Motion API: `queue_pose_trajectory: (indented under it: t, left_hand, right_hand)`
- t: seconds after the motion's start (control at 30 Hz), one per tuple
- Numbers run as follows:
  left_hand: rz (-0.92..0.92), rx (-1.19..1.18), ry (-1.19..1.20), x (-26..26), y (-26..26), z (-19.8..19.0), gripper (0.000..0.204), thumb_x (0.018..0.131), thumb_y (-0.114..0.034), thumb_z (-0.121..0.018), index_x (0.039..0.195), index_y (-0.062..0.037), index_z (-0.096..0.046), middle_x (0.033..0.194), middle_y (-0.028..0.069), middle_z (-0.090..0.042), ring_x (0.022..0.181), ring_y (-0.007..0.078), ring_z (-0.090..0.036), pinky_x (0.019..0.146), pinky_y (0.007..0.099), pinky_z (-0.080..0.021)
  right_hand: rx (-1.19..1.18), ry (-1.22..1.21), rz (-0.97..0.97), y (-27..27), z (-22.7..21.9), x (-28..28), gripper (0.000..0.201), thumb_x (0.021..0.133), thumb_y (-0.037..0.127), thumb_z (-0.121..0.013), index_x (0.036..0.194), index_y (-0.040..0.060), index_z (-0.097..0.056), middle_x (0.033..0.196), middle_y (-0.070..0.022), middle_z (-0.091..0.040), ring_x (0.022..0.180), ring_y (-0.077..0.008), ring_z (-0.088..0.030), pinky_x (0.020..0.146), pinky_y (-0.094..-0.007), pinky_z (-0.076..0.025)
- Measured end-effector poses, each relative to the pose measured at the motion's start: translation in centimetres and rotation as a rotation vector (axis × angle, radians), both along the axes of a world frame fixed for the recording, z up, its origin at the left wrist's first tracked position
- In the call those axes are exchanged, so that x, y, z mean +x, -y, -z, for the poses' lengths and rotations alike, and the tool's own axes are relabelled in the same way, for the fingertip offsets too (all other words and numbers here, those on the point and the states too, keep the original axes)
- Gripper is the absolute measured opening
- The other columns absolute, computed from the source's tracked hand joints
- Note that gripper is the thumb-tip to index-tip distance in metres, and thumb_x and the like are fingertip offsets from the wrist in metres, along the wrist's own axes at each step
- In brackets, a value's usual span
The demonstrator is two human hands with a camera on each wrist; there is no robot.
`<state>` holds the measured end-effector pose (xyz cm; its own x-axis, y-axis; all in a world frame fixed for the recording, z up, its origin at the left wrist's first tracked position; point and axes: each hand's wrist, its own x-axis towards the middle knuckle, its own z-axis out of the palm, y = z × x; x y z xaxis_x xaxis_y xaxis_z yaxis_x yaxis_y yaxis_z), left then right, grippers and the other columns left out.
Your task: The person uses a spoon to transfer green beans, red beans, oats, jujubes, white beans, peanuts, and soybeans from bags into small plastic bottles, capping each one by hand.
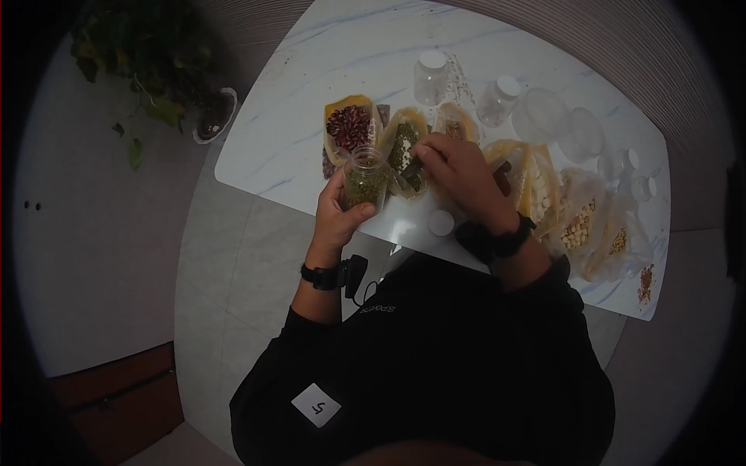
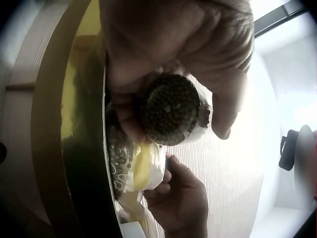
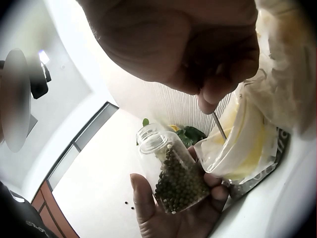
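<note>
My left hand (image 1: 339, 216) grips a clear jar (image 1: 365, 180) with no lid on it, fingers and thumb around its sides. Green mung beans (image 3: 179, 184) fill a good part of the jar, and its bottom is covered with them in the left wrist view. Right beside the jar stands an opened bag of mung beans (image 1: 403, 138). Over that bag, my right hand (image 1: 465, 171) pinches the thin metal handle of a spoon (image 3: 218, 125). The handle slants down into the bag's mouth, where its lower end is hidden.
A bag of red kidney beans (image 1: 349, 124) stands left of the mung beans. Several other opened bags (image 1: 579, 221) line the table's right side. Lidded clear jars (image 1: 430, 81) and clear round containers (image 1: 540, 115) stand behind. A white lid (image 1: 441, 223) lies near the front edge.
</note>
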<state>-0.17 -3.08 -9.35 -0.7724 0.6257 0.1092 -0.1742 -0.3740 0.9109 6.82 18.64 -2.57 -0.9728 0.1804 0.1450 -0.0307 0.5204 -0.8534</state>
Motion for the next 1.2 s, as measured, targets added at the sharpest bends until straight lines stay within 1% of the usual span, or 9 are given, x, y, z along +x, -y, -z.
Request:
queue_pose_trajectory:
  t: [0.03,0.17,0.33,0.53,0.73,0.83,1.07,1.17,1.2]
  left_hand:
    - [0.001,0.002,-0.001,0.0,0.0,0.0,0.085,0.070,-0.026,-0.086,0.137,0.0016,-0.043,0.127,0.0072,-0.057,0.117,0.0173,-0.054,0.103,0.0322,-0.039]
    - [0.001,0.002,-0.007,0.0,0.0,0.1,0.084,0.070,-0.026,-0.086,0.136,0.0019,-0.044,0.126,0.0071,-0.057,0.117,0.0171,-0.054,0.103,0.0318,-0.039]
    - [0.002,0.008,-0.021,0.1,0.0,-0.2,0.083,0.070,-0.025,-0.086,0.136,0.0022,-0.044,0.126,0.0072,-0.057,0.117,0.0169,-0.053,0.103,0.0313,-0.039]
    - [-0.011,-0.025,-0.047,0.2,0.0,-0.2,0.081,0.071,-0.023,-0.086,0.135,0.0024,-0.044,0.126,0.0069,-0.056,0.117,0.0164,-0.053,0.103,0.0308,-0.038]
    - [0.012,-0.089,-0.075,0.2,0.0,-0.4,0.079,0.071,-0.021,-0.085,0.135,0.0026,-0.045,0.125,0.0060,-0.057,0.114,0.0147,-0.054,0.101,0.0294,-0.040]
    - [0.007,-0.124,-0.078,0.2,0.0,-0.5,0.078,0.072,-0.021,-0.085,0.135,0.0023,-0.045,0.124,0.0058,-0.057,0.114,0.0142,-0.054,0.101,0.0288,-0.040]
    - [0.003,-0.105,-0.086,0.2,0.0,-0.4,0.080,0.070,-0.022,-0.086,0.135,0.0015,-0.045,0.124,0.0055,-0.057,0.114,0.0144,-0.054,0.101,0.0294,-0.040]
    - [0.000,-0.078,-0.069,0.2,0.0,-0.4,0.080,0.070,-0.022,-0.086,0.135,0.0009,-0.046,0.124,0.0056,-0.057,0.115,0.0153,-0.054,0.102,0.0301,-0.039]
    - [0.001,-0.060,-0.051,0.1,0.1,-0.3,0.080,0.069,-0.022,-0.086,0.135,0.0006,-0.046,0.124,0.0057,-0.057,0.115,0.0159,-0.054,0.102,0.0305,-0.039]
  right_hand:
    - [-0.128,0.100,-0.016,0.1,0.0,-0.1,0.023,0.097,0.020,-0.051,0.096,0.0023,-0.065,0.075,-0.0056,-0.063,0.067,-0.0115,-0.060,0.062,-0.0260,-0.046]
    - [-0.288,0.074,0.038,-0.3,0.8,-0.4,0.022,0.095,0.021,-0.053,0.093,0.0023,-0.064,0.069,-0.0073,-0.063,0.062,-0.0137,-0.063,0.056,-0.0301,-0.047]
    - [-0.592,0.059,0.178,-1.4,0.9,-0.4,0.023,0.098,0.023,-0.050,0.096,0.0059,-0.065,0.067,0.0011,-0.057,0.057,-0.0054,-0.052,0.054,-0.0217,-0.042]
    - [-0.706,-0.097,0.306,-1.6,-0.6,-0.1,0.022,0.099,0.022,-0.049,0.099,0.0048,-0.063,0.068,0.0027,-0.053,0.062,-0.0060,-0.046,0.060,-0.0203,-0.039]
    - [-0.759,-0.266,0.277,-1.6,-1.4,0.3,0.026,0.101,0.024,-0.047,0.100,0.0032,-0.063,0.069,0.0026,-0.056,0.063,-0.0038,-0.048,0.060,-0.0190,-0.040]
    - [-0.761,-0.240,0.225,-0.8,-2.1,0.7,0.024,0.100,0.021,-0.046,0.103,0.0027,-0.062,0.070,0.0007,-0.054,0.064,-0.0070,-0.048,0.062,-0.0209,-0.041]
    - [-0.568,-0.244,0.045,0.5,-2.3,1.5,0.021,0.100,0.020,-0.049,0.104,0.0052,-0.064,0.075,0.0005,-0.062,0.065,-0.0051,-0.054,0.061,-0.0191,-0.044]
    - [-0.385,-0.309,-0.011,0.6,-2.9,1.7,0.016,0.097,0.016,-0.056,0.104,0.0058,-0.066,0.076,-0.0022,-0.063,0.066,-0.0092,-0.057,0.063,-0.0216,-0.045]
    - [-0.179,-0.428,-0.072,0.5,-3.2,1.5,0.014,0.094,0.013,-0.059,0.104,0.0066,-0.067,0.076,-0.0035,-0.063,0.066,-0.0126,-0.057,0.062,-0.0239,-0.045]
